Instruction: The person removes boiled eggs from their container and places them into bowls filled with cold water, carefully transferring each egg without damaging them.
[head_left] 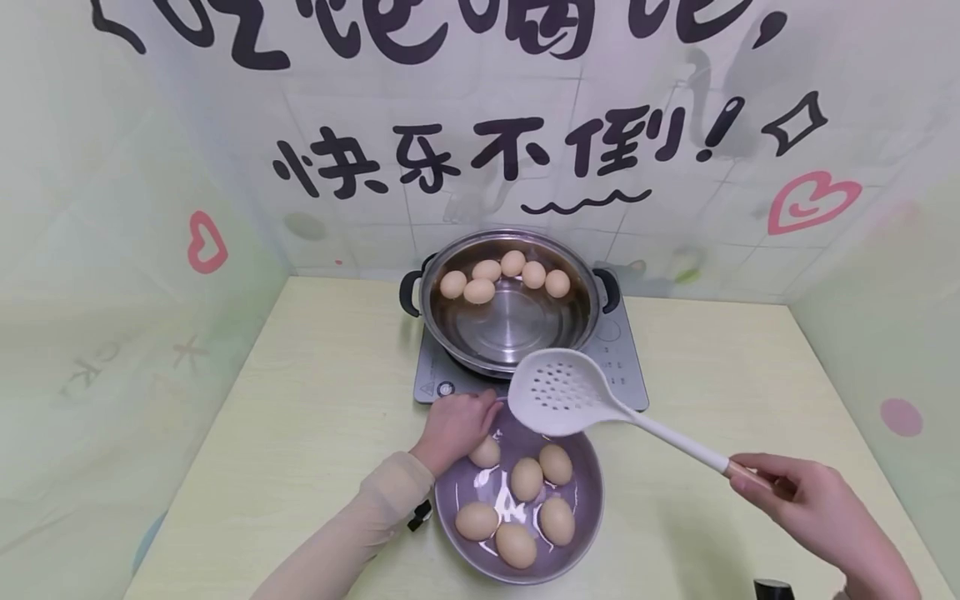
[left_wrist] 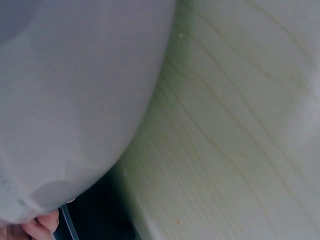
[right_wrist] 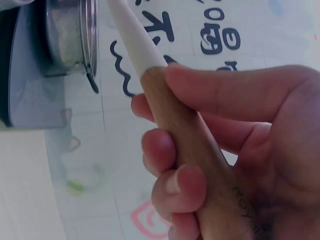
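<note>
My right hand [head_left: 813,504] grips the wooden handle of a white slotted spoon [head_left: 564,392]. Its perforated head hovers between the pot and the bowl, over the bowl's far edge, with no egg on it. In the right wrist view the thumb and fingers wrap the handle [right_wrist: 182,125]. My left hand [head_left: 461,425] holds the far-left rim of a purple-grey bowl [head_left: 596,500], where several brown eggs [head_left: 516,546] lie. The left wrist view shows the bowl's outer wall [left_wrist: 85,100] and a few curled fingertips [left_wrist: 44,225] low at its edge.
A steel pot [head_left: 517,325] with black side handles stands on a grey induction cooker [head_left: 630,367] behind the bowl. Several eggs [head_left: 480,291] sit along its far side. A light wood-patterned table [head_left: 315,375] lies beneath, with printed walls around it. Small black objects [head_left: 420,515] show near the bowl and front edge.
</note>
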